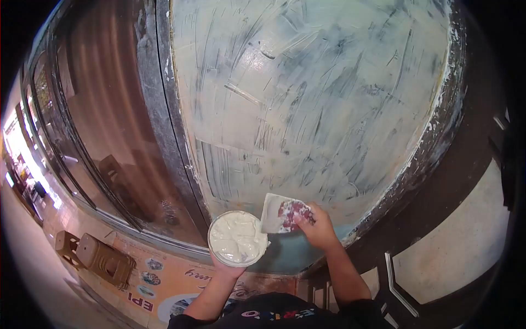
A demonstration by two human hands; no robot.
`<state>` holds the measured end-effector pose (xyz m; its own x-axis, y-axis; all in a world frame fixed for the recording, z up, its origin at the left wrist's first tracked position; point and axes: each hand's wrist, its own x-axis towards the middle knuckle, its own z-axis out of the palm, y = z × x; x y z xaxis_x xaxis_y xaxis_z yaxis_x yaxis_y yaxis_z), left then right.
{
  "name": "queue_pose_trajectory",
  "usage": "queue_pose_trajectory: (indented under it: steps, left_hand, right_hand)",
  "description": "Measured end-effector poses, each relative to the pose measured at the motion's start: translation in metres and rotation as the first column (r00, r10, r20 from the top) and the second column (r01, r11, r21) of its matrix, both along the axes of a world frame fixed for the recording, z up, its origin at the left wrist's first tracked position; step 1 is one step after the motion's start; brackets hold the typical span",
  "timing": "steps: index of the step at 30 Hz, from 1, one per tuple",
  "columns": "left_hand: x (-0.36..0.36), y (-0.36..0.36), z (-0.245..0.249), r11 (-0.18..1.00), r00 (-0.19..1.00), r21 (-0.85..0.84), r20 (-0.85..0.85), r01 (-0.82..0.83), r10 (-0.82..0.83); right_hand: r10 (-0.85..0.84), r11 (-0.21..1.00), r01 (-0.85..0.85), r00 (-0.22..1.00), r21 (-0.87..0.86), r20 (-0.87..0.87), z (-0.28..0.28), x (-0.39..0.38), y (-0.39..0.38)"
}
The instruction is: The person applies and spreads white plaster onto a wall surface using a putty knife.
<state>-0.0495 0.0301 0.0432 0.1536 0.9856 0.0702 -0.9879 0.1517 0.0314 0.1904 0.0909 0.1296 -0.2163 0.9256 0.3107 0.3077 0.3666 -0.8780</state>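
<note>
A round tub of creamy white paste rests on my left hand, which supports it from below. My right hand grips a flat spreader smeared with paste over its red markings. The spreader's left edge is at the tub's right rim, where some paste clings. Beyond both hands stands a large panel coated in uneven, streaky pale paste, with darker patches showing through. Most of my left hand's fingers are hidden under the tub.
A dark frame borders the panel on the left, beside a glass pane. Stacked brown plastic stools stand at the lower left, near an orange printed banner. Dark woodwork with a metal handle is at the right.
</note>
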Motion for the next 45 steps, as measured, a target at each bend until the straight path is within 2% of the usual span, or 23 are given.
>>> queue_pose_trajectory:
  steps: [3, 7, 10, 12, 13, 15, 18, 19, 20, 22, 24, 26, 28, 30, 31, 32, 34, 37, 40, 42, 43, 44, 45]
  left_hand:
    - [0.013, -0.003, -0.007, 0.999, 0.998, 0.037, -0.056, -0.01, 0.012]
    - [0.026, -0.007, -0.013, 1.0, 1.0, -0.016, -0.021, -0.022, 0.022]
    - [0.021, -0.011, -0.019, 1.0, 0.998, -0.026, -0.061, 0.009, -0.01]
    - [0.008, -0.008, -0.023, 0.998, 0.998, -0.038, -0.013, 0.056, -0.056]
    - [-0.001, -0.008, -0.024, 0.997, 0.996, -0.04, -0.049, 0.069, -0.071]
    - [-0.018, -0.01, -0.027, 0.995, 0.993, -0.026, -0.064, 0.095, -0.097]
    - [-0.037, 0.0, -0.032, 0.986, 0.99, -0.083, 0.001, 0.141, -0.142]
    - [-0.042, 0.004, -0.032, 0.986, 0.987, -0.084, -0.066, 0.143, -0.149]
    - [-0.047, 0.006, -0.03, 0.983, 0.983, -0.086, -0.073, 0.16, -0.166]
    - [-0.054, 0.012, -0.023, 0.977, 0.973, -0.053, -0.094, 0.205, -0.209]
    - [-0.062, 0.019, -0.019, 0.965, 0.963, -0.027, -0.062, 0.261, -0.262]
    - [-0.07, 0.022, -0.018, 0.947, 0.947, -0.03, -0.013, 0.32, -0.321]
    - [-0.077, 0.026, -0.023, 0.938, 0.938, -0.056, -0.038, 0.342, -0.344]
    - [-0.08, 0.031, -0.029, 0.932, 0.917, -0.098, -0.168, 0.349, -0.361]
    - [-0.083, 0.029, -0.026, 0.921, 0.907, -0.066, -0.165, 0.383, -0.388]
    - [-0.084, 0.031, -0.028, 0.917, 0.901, -0.066, -0.172, 0.393, -0.399]
    - [-0.085, 0.035, -0.035, 0.914, 0.896, -0.099, -0.183, 0.393, -0.405]
    - [-0.081, 0.034, -0.029, 0.935, 0.882, -0.105, -0.311, 0.338, -0.353]
    - [-0.078, 0.034, -0.038, 0.921, 0.904, -0.084, -0.177, 0.38, -0.389]
    - [-0.073, 0.03, -0.033, 0.931, 0.902, -0.078, -0.23, 0.357, -0.365]
    - [-0.069, 0.027, -0.03, 0.939, 0.896, -0.073, -0.284, 0.335, -0.342]
    - [-0.065, 0.025, -0.029, 0.94, 0.896, -0.073, -0.283, 0.335, -0.341]
    - [-0.06, 0.024, -0.029, 0.942, 0.903, -0.054, -0.272, 0.33, -0.332]
  right_hand:
    - [-0.079, 0.974, 0.06, 0.994, 0.22, 0.079, 0.046, -0.014, 0.014]
    - [-0.114, 0.946, 0.054, 0.979, 0.32, 0.171, 0.093, -0.05, 0.028]
    - [-0.184, 0.91, 0.141, 0.98, 0.389, 0.075, 0.103, -0.064, 0.038]
    - [-0.312, 0.84, 0.318, 0.946, 0.441, -0.087, 0.1, -0.051, 0.052]
    - [-0.326, 0.834, 0.338, 0.94, 0.436, -0.106, 0.099, -0.043, 0.053]
    - [-0.28, 0.854, 0.382, 0.91, 0.353, -0.307, 0.096, -0.029, 0.044]
    - [-0.182, 0.877, 0.306, 0.925, 0.37, -0.332, 0.107, -0.037, 0.025]
    - [-0.191, 0.893, 0.264, 0.956, 0.364, -0.225, 0.109, -0.043, 0.025]
    - [-0.207, 0.889, 0.281, 0.951, 0.361, -0.231, 0.111, -0.053, 0.028]
    - [-0.425, 0.851, 0.367, 0.901, 0.376, 0.081, 0.116, -0.07, 0.036]
    - [-0.418, 0.847, 0.4, 0.908, 0.35, -0.025, 0.105, -0.06, 0.043]
    - [-0.397, 0.804, 0.489, 0.865, 0.339, -0.306, 0.093, -0.041, 0.04]
    - [-0.384, 0.83, 0.479, 0.863, 0.287, -0.33, 0.086, -0.029, 0.035]
    - [-0.281, 0.844, 0.418, 0.879, 0.338, -0.385, 0.092, -0.044, 0.028]
    - [-0.321, 0.855, 0.39, 0.916, 0.343, -0.24, 0.093, -0.049, 0.026]
    - [-0.332, 0.849, 0.402, 0.911, 0.343, -0.246, 0.095, -0.054, 0.027]
    - [-0.524, 0.785, 0.521, 0.847, 0.336, -0.09, 0.099, -0.062, 0.034]
    - [-0.522, 0.757, 0.574, 0.819, 0.312, -0.24, 0.084, -0.025, 0.034]
    - [-0.454, 0.762, 0.578, 0.798, 0.291, -0.397, 0.086, -0.008, 0.022]
    - [-0.324, 0.827, 0.472, 0.844, 0.305, -0.427, 0.089, -0.008, 0.024]
    - [-0.346, 0.829, 0.432, 0.895, 0.355, -0.281, 0.088, -0.01, 0.031]
    - [-0.345, 0.83, 0.431, 0.896, 0.355, -0.28, 0.093, -0.015, 0.035]
    - [-0.462, 0.802, 0.469, 0.88, 0.37, -0.114, 0.099, -0.022, 0.04]
